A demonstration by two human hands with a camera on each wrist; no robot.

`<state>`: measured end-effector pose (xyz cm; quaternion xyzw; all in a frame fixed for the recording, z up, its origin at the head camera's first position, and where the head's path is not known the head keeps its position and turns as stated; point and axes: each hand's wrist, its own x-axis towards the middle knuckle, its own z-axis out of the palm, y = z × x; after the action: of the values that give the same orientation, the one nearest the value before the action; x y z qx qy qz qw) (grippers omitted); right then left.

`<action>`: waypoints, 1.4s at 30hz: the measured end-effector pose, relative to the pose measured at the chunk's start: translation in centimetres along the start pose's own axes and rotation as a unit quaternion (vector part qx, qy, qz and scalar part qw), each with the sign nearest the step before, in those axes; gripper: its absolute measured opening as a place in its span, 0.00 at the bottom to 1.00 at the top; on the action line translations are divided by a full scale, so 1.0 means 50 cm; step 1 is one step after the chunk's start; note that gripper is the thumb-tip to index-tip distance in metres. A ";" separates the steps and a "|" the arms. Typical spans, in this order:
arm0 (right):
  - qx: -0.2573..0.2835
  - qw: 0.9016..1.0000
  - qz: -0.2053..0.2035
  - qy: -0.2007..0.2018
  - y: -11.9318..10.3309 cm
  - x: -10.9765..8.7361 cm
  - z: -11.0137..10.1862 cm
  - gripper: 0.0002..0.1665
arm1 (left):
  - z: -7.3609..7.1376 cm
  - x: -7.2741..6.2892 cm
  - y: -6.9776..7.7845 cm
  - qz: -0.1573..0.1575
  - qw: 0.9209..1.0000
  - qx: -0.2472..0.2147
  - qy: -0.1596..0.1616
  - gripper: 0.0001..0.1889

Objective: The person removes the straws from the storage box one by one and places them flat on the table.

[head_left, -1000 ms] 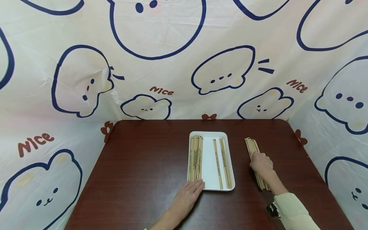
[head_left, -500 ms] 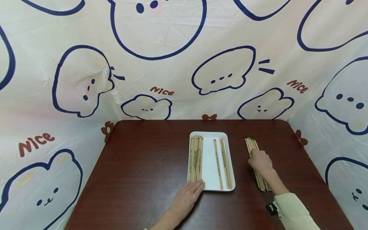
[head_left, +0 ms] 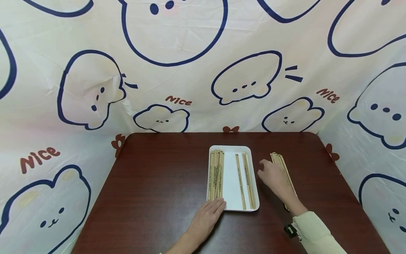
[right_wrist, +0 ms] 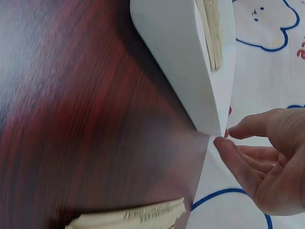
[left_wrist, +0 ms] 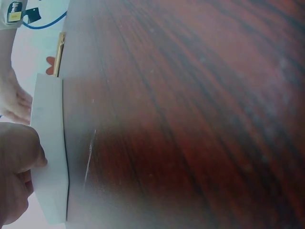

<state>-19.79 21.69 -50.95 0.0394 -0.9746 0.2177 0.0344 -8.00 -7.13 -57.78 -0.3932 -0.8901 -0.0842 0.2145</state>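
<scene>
A white tray (head_left: 231, 206) stands on the table, with a row of printed, pale wooden disposable chopsticks (head_left: 215, 176) along its left side. Toward its right side lie a few more chopsticks (head_left: 247, 176), spaced apart. My left hand (head_left: 204, 218) holds the tray's front-left corner; in the left wrist view the thumb (left_wrist: 24, 148) lies against the outer wall. A bundle of chopsticks (head_left: 279, 160) lies right of the tray, partly hidden by my right hand (head_left: 274, 178). That hand is between bundle and tray, thumb and fingers loosely bent, a gap between them and nothing visible in it (right_wrist: 267, 157).
The dark brown wooden table (head_left: 158, 176) extends left of the tray. Cartoon-printed cloth (head_left: 196, 81) hangs behind the table and along both sides. A small black device (head_left: 291, 231) is strapped at the right wrist, below the pale sleeve (head_left: 317, 231).
My right hand has left the middle of the chopstick bundle and moved left toward the tray's right edge. My left hand and the tray have stayed in place.
</scene>
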 end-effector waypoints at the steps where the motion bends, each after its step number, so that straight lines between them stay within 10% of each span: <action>1: 0.002 1.000 -0.002 0.004 -0.008 0.002 0.004 0.19 | 0.000 0.000 0.000 0.000 1.000 0.000 0.001 0.25; 31: 0.030 0.997 -0.013 -0.068 -0.094 0.003 0.108 0.05 | -0.002 0.001 -0.001 0.000 1.000 0.008 -0.001 0.23; 42: 0.017 0.996 0.008 -0.090 -0.095 -0.001 0.125 0.16 | -0.003 0.001 -0.001 0.000 1.000 0.009 -0.003 0.23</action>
<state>-19.61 14.71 -54.60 0.0514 -0.9703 0.2297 -0.0562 -8.02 -7.16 -57.62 -0.3916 -0.8914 -0.0748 0.2157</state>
